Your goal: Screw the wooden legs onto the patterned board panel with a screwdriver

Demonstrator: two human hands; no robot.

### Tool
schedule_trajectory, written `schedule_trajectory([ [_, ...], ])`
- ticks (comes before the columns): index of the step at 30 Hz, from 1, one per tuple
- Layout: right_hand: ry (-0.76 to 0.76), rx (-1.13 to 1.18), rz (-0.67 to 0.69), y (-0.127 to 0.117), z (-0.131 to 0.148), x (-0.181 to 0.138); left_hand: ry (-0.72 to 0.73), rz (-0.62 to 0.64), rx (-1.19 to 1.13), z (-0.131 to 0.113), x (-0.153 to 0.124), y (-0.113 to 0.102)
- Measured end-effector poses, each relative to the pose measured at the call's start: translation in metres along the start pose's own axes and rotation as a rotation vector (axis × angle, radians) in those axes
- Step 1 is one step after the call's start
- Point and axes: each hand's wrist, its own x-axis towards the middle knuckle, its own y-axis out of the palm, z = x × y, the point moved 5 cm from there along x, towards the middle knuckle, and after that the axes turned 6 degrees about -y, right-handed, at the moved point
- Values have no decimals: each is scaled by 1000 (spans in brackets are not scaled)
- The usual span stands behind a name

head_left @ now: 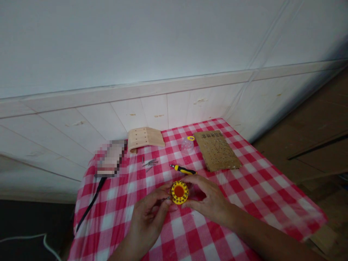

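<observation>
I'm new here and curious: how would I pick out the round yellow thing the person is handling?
Find the red-and-white checked tablecloth. Near its front middle, the left hand and right hand meet around a round yellow holder. Unlike the slim yellow-handled screwdriver just behind it, it is a disc with an orange centre and a dotted rim.

Single head-mounted view, looking forward and down from the near edge of the checked table (244, 188) toward the panelled wall (174, 54); hands close below, table's far end farther off.
</observation>
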Motion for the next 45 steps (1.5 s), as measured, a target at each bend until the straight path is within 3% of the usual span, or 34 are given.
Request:
schedule_trajectory([
  [8, 11, -9, -4, -1, 4, 2, -16, 14, 28, 0, 1, 0],
  [16, -25, 6, -18, 0, 1, 0, -132, 3, -75, 6, 1, 1],
  [35, -3, 3, -5, 0, 2, 1, -143, 4, -132, 9, 1, 4],
  [45, -89, 17, -18, 2, 0, -1, -114, -16, -94, 7, 2, 3],
])
